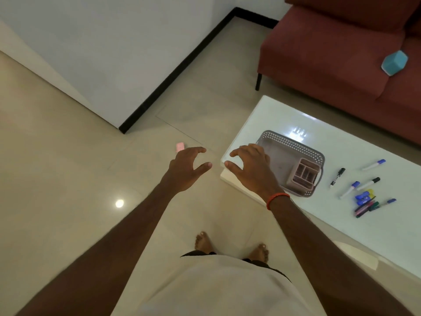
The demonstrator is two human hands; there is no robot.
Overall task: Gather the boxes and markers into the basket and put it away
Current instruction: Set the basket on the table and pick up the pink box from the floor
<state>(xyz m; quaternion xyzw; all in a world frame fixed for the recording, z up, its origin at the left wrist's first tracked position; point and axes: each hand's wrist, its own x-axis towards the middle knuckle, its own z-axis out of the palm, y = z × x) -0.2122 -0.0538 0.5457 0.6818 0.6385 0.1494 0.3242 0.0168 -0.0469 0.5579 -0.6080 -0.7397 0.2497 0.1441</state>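
Head view, left hand (185,166), right hand (250,166), fingers (197,150) loosely spread and empty, floor (68,179) below, basket (293,144) by table (262,115) corner

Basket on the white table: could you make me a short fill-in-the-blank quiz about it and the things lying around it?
1. The pink divided box stands inside the grey ____.
2. The markers lie loose on the white ____.
3. The blue box rests on the red ____.
4. The left hand and the right hand both hold ____.

Missing words: basket; table; sofa; nothing.
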